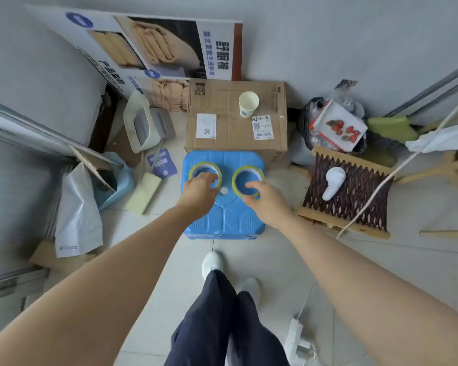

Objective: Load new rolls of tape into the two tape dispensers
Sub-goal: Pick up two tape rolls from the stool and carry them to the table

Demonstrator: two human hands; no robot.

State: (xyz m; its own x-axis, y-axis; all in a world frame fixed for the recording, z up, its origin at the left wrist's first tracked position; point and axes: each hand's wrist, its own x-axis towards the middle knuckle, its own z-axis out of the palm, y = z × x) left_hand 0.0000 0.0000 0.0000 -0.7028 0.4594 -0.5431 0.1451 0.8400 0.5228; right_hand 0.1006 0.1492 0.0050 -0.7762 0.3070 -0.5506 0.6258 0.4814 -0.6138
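The blue stool (224, 220) is moulded plastic, smooth with a soft sheen, with patches of fine perforation. The two tape rolls (205, 173) (248, 180) on it look like glossy film, yellow-green at the rim. Behind, the cardboard box (236, 128) is matt brown board with white paper labels, and the cup (248, 104) on it is matt paper. The folding stool (347, 191) to the right has a pale bare wood frame and a rough dark woven-strap seat. The floor (302, 260) is smooth, pale tile with a slight gloss.
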